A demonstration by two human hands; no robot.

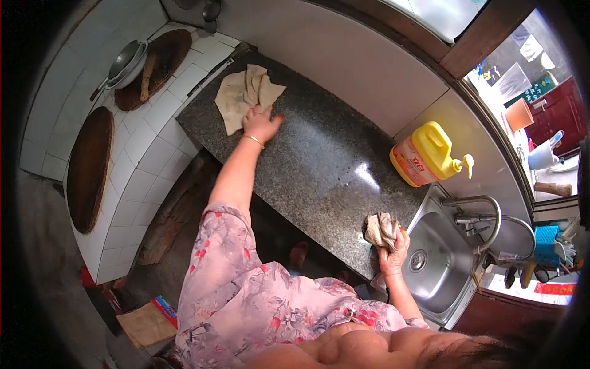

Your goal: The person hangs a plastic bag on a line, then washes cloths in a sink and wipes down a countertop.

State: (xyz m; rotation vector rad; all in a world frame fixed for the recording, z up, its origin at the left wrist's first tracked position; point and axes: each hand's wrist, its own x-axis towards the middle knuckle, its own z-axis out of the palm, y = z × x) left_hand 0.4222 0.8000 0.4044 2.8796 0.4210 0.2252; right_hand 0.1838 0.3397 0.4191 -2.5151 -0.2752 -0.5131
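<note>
My left hand reaches to the far end of the dark stone countertop, its fingertips at the lower edge of a beige cloth that lies partly folded. Whether the fingers pinch the cloth or only rest on it does not show. Near the sink, my right hand grips a crumpled, grayish-beige cloth at the counter's near right end. A yellow pump jug with a printed label stands against the wall, between the two cloths and nearer the sink.
A stainless steel sink with a curved faucet adjoins the counter on the right. To the left is a white tiled stove with round wooden lids and stacked metal bowls. A blue basket of utensils stands beyond the sink.
</note>
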